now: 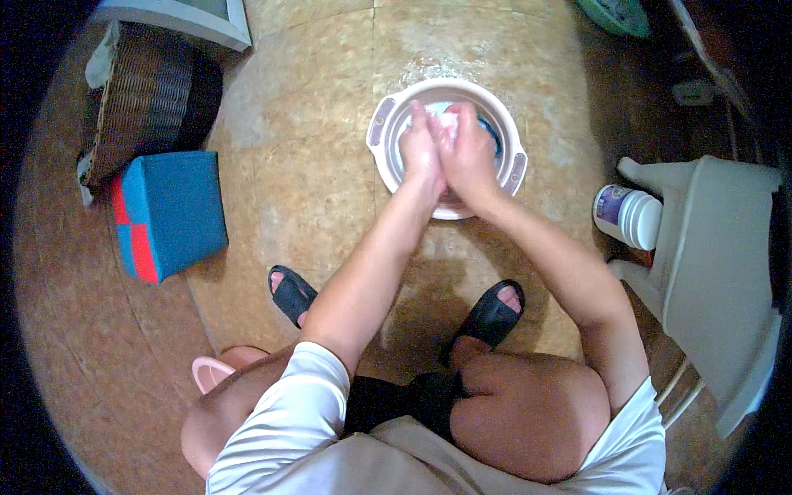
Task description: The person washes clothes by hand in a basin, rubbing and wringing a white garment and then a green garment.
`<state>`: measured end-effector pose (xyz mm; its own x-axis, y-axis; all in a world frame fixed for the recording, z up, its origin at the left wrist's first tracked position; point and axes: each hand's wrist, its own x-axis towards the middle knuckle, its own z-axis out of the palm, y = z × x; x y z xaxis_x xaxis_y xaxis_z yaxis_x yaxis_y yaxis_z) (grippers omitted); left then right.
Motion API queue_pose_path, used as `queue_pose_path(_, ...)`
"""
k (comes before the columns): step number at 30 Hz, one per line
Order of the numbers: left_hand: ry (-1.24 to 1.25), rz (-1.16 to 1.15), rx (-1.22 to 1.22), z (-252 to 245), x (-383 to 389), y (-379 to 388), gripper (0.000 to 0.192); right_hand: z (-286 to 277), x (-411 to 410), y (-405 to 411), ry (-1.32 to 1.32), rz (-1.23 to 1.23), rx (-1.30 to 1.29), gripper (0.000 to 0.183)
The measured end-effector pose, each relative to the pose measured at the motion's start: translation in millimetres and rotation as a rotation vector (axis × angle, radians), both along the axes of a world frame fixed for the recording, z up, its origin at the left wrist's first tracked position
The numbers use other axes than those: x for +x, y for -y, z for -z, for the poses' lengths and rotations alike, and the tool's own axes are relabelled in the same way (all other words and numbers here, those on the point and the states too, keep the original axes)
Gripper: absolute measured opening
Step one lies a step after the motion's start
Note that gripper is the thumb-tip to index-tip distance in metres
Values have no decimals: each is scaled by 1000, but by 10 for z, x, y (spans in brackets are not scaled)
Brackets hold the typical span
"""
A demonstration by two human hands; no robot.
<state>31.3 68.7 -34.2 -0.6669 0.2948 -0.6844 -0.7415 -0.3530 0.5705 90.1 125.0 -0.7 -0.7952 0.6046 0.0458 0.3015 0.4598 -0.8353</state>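
A round, pale plastic basin (455, 86) with two side handles stands on the floor before me. Inside it lie light blue and dark blue patches (497, 139), largely covered by my hands; they could be wet cloth. My left hand (419, 148) and my right hand (467, 148) are pressed together over the basin, fingers bent. Between them shows something whitish and wet (444, 122), either lather or cloth; blur hides which. Whether the fingers grip it cannot be made out.
A wicker basket (148, 93) and a blue-and-red box (179, 213) are at left. On the right, a white lidded tub (625, 216) lies by a white plastic stool (711, 247). A green basin (619, 15) is at top right. Wet floor (427, 65) glistens beyond the basin.
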Motion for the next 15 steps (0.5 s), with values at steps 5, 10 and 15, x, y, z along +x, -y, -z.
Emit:
queue_pose_path(5,-115,47,-184,-225,106,-160,45,91,-115,-215,54,64,-12,35)
queue_pose_path(10,-27,74,-46,-94,42,-5,47,33,-141,-82,21,-26,57,32)
queue_pose_path(15,25,69,35,-221,75,-2,61,-49,-109,-43,89,-22,-3,32)
